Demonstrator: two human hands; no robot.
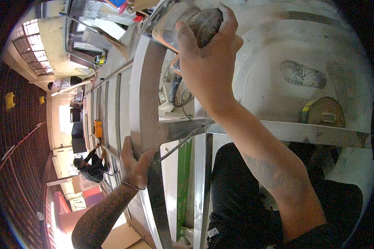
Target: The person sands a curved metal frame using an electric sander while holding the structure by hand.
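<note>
You're in what looks like a metal workshop: a dust-coated power tool (207, 29) near the upper end of a bare metal frame (145, 93), long bars (117, 93) beyond its left edge, a crouching co-worker (90, 169) among them, a ribbed dark roof (25, 108) and a barred window (32, 46).

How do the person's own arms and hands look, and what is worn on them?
The left hand and the right hand are without gloves. A thin, chain-like bracelet circles the left wrist. The right forearm bears a dark marking, perhaps a tattoo; a dark sleeve shows further up.
</note>
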